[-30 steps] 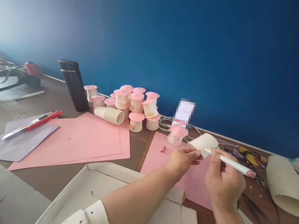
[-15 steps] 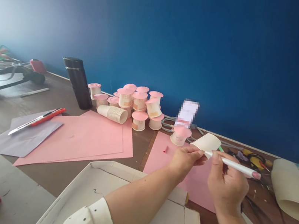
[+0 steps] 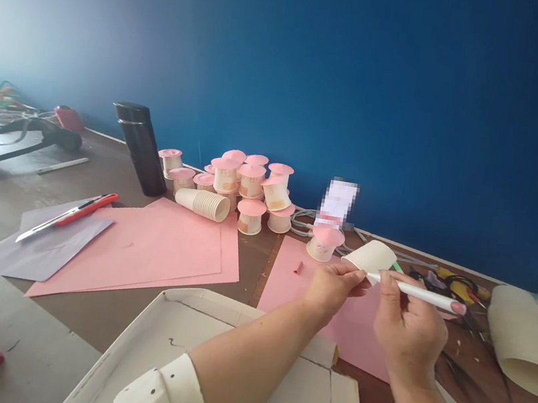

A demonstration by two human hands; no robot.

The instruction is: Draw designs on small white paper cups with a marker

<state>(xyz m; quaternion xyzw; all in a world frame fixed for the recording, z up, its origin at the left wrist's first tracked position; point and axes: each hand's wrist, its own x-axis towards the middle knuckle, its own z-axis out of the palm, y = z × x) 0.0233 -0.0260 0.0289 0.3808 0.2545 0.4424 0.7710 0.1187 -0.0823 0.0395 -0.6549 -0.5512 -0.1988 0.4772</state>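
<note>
My left hand [image 3: 334,291] is closed on the rim of a white paper cup [image 3: 372,257], which lies tipped on its side. In my right hand [image 3: 407,323] is a white marker pen [image 3: 429,296] with a pink end, its tip against the cup near my left fingers. Beneath both hands lies a pink sheet [image 3: 281,284] with a small red cap [image 3: 298,268] on it. Just behind the left hand stands an upturned paper cup topped by a pink disc [image 3: 328,236]. My fingers hide part of the cup's rim and the pen's tip.
Several pink-topped cups [image 3: 250,215] cluster by the wall, beside a stack of nested cups [image 3: 202,205] and a black flask [image 3: 140,148]. A red utility knife [image 3: 69,215] lies on paper at left. Cables [image 3: 453,283] and a large paper roll [image 3: 527,334] are at right.
The pen's rear end has shifted slightly left. Both hands keep nearly the same place and grip.
</note>
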